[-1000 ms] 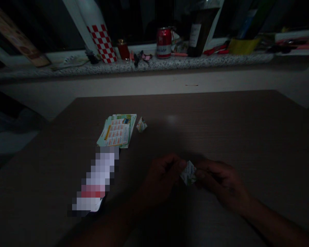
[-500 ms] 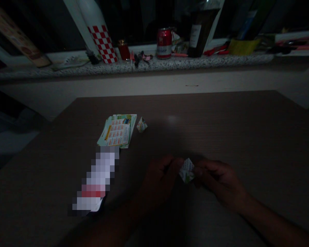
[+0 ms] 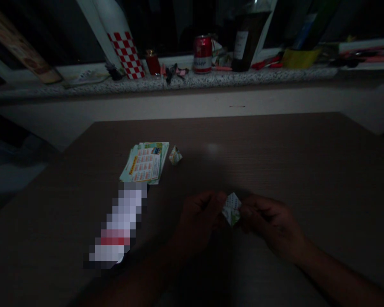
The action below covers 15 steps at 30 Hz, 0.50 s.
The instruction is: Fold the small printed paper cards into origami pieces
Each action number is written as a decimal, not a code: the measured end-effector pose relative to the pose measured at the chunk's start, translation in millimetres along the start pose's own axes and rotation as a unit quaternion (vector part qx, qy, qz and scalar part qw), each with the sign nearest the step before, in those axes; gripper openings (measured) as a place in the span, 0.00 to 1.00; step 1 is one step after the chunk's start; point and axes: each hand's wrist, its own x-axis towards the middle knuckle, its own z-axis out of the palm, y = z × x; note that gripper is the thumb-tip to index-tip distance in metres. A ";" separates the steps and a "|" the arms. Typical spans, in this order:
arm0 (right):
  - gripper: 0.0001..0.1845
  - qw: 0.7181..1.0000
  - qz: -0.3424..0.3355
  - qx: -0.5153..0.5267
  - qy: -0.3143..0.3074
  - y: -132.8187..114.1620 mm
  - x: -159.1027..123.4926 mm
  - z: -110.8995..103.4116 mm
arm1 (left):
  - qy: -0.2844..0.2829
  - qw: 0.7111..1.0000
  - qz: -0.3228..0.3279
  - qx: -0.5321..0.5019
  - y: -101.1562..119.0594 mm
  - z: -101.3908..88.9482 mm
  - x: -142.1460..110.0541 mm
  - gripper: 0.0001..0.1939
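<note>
A small folded piece of printed paper (image 3: 231,209) is held between both hands just above the dark brown table (image 3: 291,162). My left hand (image 3: 196,221) pinches its left edge with curled fingers. Closed on its right edge is my right hand (image 3: 272,226). The scene is very dim, so the fingertips are hard to make out. A second small folded paper shape (image 3: 175,155) lies on the table farther back, beside a stack of printed paper sheets (image 3: 145,163).
A long blurred-out flat object (image 3: 120,226) lies at the left, below the paper stack. Behind the table a speckled stone sill (image 3: 179,81) carries a red can (image 3: 202,53), a dark bottle (image 3: 243,38), a red-and-white checkered container (image 3: 126,53) and other clutter.
The folded paper and both hands have shifted slightly up and away from me, and the paper has turned a little between the fingers. Everything else on the table is unchanged.
</note>
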 end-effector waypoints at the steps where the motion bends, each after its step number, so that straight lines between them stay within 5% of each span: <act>1: 0.15 1.000 0.001 0.005 0.001 0.5 0.3 0.1 | 0.001 1.000 0.002 0.002 0.3 0.0 -0.2 0.22; 10: 0.17 0.998 0.046 0.042 0.005 11.4 2.9 -3.8 | 0.026 0.977 0.027 0.211 0.9 -7.0 -1.2 0.22; 15: 0.21 0.988 0.080 0.133 -0.007 15.1 5.9 -6.7 | -0.017 0.894 0.251 0.371 9.4 -14.3 -6.9 0.11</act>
